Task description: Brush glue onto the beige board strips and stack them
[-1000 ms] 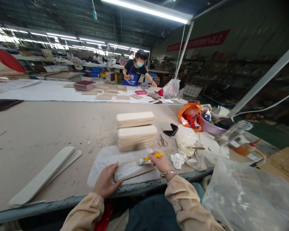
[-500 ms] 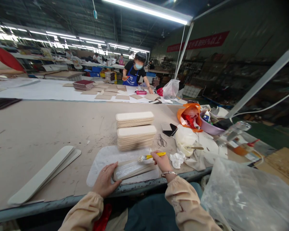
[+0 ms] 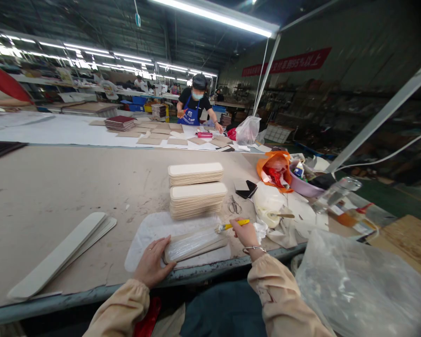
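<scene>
My right hand (image 3: 244,233) is closed around the yellow handle of a paintbrush (image 3: 234,225), its pale bristles touching the right part of a long rounded board strip (image 3: 196,244). A shiny whitish wet layer covers much of that strip. At the strip's left end rests my left hand (image 3: 153,263), fingers stretched and thumb apart, touching the edge. Under the strip lies a white sheet (image 3: 136,243) on the table. Just beyond stand two stacks of cream rounded strips, a nearer stack (image 3: 198,201) and a farther stack (image 3: 195,174).
Longer pale strips (image 3: 61,255) lie at left. To the right are scissors (image 3: 235,205), a black object (image 3: 247,189), a tub of pale paste (image 3: 268,206) with a stick, an orange bag (image 3: 275,171) and a clear bottle (image 3: 337,194). A co-worker (image 3: 195,103) stands across the table.
My right hand has moved the brush to the right and slightly up along the strip. My left hand stays at the strip's left end. The camera view has shifted slightly.
</scene>
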A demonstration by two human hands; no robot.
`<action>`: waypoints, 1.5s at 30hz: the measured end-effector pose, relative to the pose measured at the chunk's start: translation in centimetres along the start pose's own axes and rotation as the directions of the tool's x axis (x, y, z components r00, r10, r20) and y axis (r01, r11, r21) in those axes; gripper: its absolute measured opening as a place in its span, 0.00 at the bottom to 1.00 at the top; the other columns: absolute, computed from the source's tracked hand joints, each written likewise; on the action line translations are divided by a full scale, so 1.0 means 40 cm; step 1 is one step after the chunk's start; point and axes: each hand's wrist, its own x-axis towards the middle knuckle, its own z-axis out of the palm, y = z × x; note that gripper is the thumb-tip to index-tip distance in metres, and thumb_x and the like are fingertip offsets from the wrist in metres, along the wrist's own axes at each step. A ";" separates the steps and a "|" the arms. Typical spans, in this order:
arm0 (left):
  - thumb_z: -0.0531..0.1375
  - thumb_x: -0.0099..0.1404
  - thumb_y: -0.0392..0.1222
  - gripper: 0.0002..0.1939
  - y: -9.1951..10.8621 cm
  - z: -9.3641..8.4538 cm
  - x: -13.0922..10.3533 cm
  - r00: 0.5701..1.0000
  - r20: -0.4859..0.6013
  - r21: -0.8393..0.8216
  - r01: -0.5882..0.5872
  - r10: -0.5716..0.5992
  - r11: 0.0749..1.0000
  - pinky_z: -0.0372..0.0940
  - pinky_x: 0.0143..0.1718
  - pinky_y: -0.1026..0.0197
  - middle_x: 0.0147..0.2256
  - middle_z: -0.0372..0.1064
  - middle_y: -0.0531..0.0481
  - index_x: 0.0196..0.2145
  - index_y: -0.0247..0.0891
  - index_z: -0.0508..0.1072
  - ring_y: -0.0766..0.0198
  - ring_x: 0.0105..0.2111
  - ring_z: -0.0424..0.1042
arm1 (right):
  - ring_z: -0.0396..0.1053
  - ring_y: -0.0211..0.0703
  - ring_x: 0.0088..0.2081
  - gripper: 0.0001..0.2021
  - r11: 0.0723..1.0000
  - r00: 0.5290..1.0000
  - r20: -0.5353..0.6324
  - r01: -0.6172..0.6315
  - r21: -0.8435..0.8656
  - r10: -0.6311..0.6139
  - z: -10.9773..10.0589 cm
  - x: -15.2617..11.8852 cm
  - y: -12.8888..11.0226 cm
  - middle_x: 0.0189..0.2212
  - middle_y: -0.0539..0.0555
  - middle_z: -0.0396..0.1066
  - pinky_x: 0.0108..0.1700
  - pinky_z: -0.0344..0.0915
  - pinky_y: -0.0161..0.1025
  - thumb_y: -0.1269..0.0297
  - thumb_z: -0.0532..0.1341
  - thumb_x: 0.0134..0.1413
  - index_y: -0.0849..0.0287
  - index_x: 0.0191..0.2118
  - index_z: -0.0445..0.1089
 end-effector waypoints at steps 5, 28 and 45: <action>0.60 0.55 0.50 0.34 0.001 -0.001 0.000 1.000 -0.024 0.009 -0.007 0.007 1.000 0.62 0.51 0.49 0.51 0.65 0.41 0.57 0.38 0.56 0.51 0.51 0.64 | 0.61 0.33 0.16 0.12 0.984 0.982 0.151 0.085 0.153 -0.109 0.022 -0.028 0.005 0.17 0.46 0.64 0.20 0.60 0.30 0.54 0.59 0.45 0.60 0.28 0.67; 0.60 0.54 0.49 0.35 0.006 -0.004 0.002 1.000 -0.007 0.009 0.014 -0.014 1.000 0.61 0.52 0.49 0.51 0.64 0.40 0.57 0.37 0.55 0.51 0.52 0.63 | 0.60 0.34 0.17 0.16 0.955 0.990 0.024 0.131 0.266 -0.143 -0.067 -0.006 0.031 0.17 0.46 0.63 0.20 0.59 0.31 0.50 0.62 0.43 0.61 0.29 0.67; 0.62 0.52 0.46 0.42 0.026 -0.019 0.002 0.997 0.026 -0.085 0.081 -0.079 0.993 0.59 0.53 0.46 0.49 0.65 0.40 0.60 0.35 0.49 0.51 0.50 0.64 | 0.59 0.33 0.17 0.10 0.954 0.875 0.431 0.099 0.284 -0.219 0.297 -0.155 -0.059 0.16 0.45 0.61 0.20 0.57 0.30 0.57 0.59 0.45 0.58 0.28 0.68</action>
